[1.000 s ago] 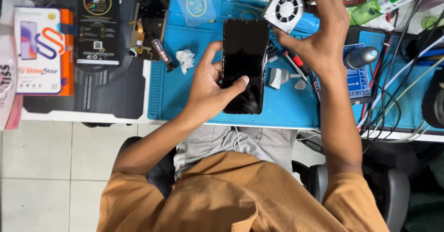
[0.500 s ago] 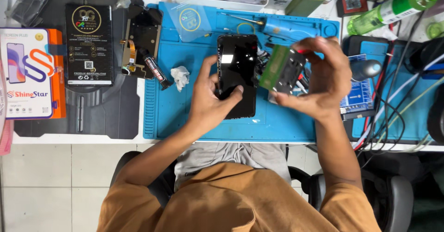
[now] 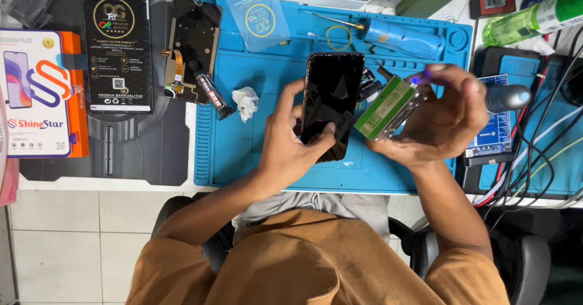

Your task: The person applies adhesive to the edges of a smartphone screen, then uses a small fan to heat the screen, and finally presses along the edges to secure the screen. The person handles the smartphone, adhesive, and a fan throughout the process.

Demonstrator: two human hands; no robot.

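Phone [image 3: 331, 101] sits pinched in your left hand [image 3: 291, 141]; right hand [image 3: 440, 119] grips the small bottle [image 3: 388, 107]. Keep the glass level, dose sparingly.

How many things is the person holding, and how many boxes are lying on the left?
Black smartphone with dark glass screen, under the left hand: 1
Small clear bottle with green label, in the right hand: 1
Flat cardboard boxes, one black, one orange-and-white: 2
Total: 4

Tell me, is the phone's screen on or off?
Off. The phone, steadied by the left hand, shows only a dark glossy face with faint reflections, no lit image.
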